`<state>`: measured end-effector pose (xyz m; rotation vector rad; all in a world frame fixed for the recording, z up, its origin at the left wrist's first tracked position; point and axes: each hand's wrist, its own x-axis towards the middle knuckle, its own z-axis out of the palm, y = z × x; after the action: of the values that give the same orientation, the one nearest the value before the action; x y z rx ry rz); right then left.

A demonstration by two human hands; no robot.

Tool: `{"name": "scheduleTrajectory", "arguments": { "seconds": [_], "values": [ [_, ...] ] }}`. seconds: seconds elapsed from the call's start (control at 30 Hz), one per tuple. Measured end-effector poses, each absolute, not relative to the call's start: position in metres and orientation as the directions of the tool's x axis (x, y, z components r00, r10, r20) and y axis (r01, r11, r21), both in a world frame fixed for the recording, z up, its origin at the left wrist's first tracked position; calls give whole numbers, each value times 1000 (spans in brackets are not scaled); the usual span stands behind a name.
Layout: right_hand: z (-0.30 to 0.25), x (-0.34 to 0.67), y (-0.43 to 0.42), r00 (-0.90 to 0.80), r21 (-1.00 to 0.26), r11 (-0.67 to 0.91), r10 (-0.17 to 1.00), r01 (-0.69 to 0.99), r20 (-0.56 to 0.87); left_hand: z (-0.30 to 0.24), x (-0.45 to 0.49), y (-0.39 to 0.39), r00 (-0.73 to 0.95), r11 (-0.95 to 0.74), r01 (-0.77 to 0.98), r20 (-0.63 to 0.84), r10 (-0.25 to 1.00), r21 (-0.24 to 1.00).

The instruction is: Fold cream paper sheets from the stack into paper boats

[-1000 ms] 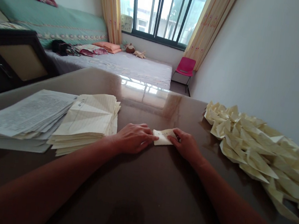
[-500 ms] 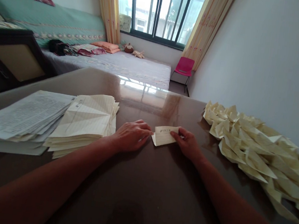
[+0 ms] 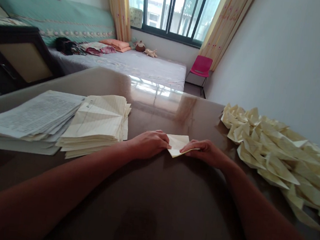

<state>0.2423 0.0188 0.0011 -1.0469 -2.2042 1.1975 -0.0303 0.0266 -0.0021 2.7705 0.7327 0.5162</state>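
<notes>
Between my two hands, low over the brown table [image 3: 145, 195], is a small folded sheet of cream paper [image 3: 178, 142]. My left hand [image 3: 154, 143] pinches its left edge. On the opposite side my right hand [image 3: 201, 151] grips the paper's right part, thumb and fingers pressed together. A pale inner face and a crease show, and the near corner points toward me. Left of my left hand lies a stack of creased, lined cream sheets [image 3: 96, 118]. A long heap of folded cream paper pieces [image 3: 277, 152] spreads along the table to the right.
Printed white sheets [image 3: 33, 115] lie beside the cream stack at the far left. A dark cabinet [image 3: 17, 53] stands past the table's left edge. Behind the table are a bed [image 3: 154, 67], a pink chair [image 3: 201, 66] and a window. A wall borders the right side.
The folded paper has been turned, so its printed face no longer shows and a blank, creased face does. My left hand has closed on its left edge; my right hand has shifted its grip.
</notes>
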Motion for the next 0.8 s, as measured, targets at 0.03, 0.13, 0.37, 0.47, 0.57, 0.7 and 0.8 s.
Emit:
{"name": "scheduleTrajectory", "arguments": {
  "seconds": [0.03, 0.13, 0.37, 0.47, 0.57, 0.7, 0.8],
  "values": [
    [1, 242, 19, -624, -843, 332, 781, 424, -5, 3, -32, 25, 837, -855, 422, 232, 495, 303],
    [-2, 238, 19, -573, -880, 232, 818, 414, -54, 17, -39, 23, 880, -867, 408, 129, 457, 287],
    [-11, 217, 19, -301, -745, 257, 950, 615, 80, 31, -51, 20, 885, -868, 452, 15, 465, 207],
    [-12, 208, 17, -193, -626, 250, 968, 739, 158, 31, -52, 19, 879, -863, 470, -3, 477, 185],
    [-11, 203, 15, -171, -582, 257, 965, 772, 198, 32, -52, 18, 870, -855, 485, -8, 492, 181],
    [-11, 202, 13, -235, -552, 315, 948, 772, 213, 32, -52, 18, 866, -850, 490, 0, 499, 192],
    [-14, 202, 14, -259, -544, 337, 941, 768, 217, 32, -53, 19, 863, -846, 492, 10, 504, 205]
  ]
}}
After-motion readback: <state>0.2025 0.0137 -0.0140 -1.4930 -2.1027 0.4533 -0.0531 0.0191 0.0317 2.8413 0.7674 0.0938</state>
